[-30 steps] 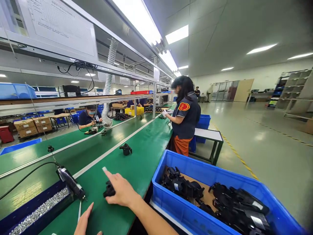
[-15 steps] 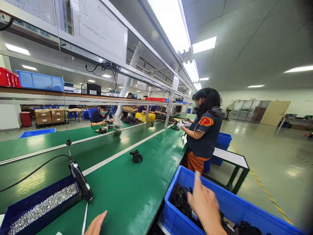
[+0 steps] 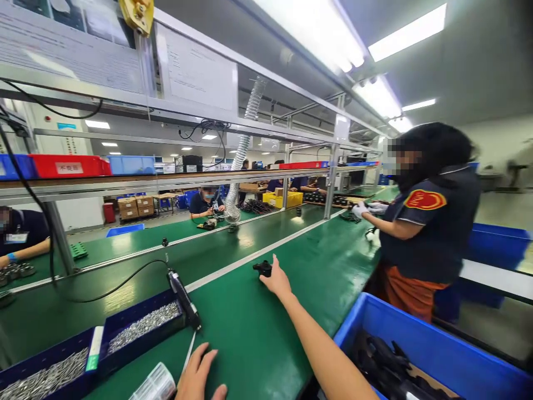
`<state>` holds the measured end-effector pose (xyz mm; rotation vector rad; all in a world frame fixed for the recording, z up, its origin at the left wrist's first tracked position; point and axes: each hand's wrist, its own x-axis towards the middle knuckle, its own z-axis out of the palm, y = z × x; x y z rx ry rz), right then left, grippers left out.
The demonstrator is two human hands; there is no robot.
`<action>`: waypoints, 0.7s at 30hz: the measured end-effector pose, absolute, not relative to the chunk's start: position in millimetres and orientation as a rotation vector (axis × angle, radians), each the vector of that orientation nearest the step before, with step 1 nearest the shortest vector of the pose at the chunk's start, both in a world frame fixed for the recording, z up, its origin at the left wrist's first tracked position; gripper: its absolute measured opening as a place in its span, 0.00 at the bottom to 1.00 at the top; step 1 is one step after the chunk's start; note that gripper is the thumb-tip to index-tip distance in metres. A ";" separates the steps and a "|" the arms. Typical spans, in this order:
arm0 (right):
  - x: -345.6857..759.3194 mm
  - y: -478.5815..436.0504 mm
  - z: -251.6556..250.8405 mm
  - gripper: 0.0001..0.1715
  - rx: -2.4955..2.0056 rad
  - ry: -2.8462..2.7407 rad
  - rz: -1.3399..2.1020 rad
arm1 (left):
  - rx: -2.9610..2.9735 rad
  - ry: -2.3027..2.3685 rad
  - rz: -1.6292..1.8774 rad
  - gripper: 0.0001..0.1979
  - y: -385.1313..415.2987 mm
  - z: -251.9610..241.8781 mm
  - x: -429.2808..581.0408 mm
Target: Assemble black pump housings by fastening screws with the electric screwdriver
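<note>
My right hand [image 3: 278, 280] reaches far forward over the green bench. Its thumb and index finger are apart on either side of a small black plastic part [image 3: 262, 269]; whether they touch it I cannot tell. Low in the view, my left hand [image 3: 199, 373] is open with its fingers spread, holding nothing. Just left of it lies a white roll with printed labels [image 3: 156, 383]. An electric screwdriver [image 3: 184, 300] on a black cable rests beside a dark blue tray of small silver screws [image 3: 144, 328].
A second dark blue tray [image 3: 50, 369] holds longer screws. At the bench's right edge stands a blue bin [image 3: 437, 339] with black parts inside. A co-worker [image 3: 428, 216] in white gloves stands beyond it. Metal uprights [image 3: 332, 183] and a shelf run along the bench.
My right hand has gone from above the blue bin to the black part on the bench. My left hand shows more fully, fingers spread. The view has turned left.
</note>
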<state>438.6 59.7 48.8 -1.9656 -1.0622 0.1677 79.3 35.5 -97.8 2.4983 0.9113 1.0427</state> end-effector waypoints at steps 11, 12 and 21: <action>280.2 -73.9 -23.8 0.56 -1.176 -1.267 1.051 | 2.388 0.522 1.006 0.49 -4.9 -61.1 75.9; 275.0 -79.5 -22.3 0.54 -1.172 -1.253 1.015 | 2.371 0.543 1.029 0.46 -7.6 -61.1 75.7; 248.8 -103.2 -5.4 0.30 -1.172 -0.883 0.986 | 2.379 0.588 1.417 0.46 -10.9 -47.7 78.4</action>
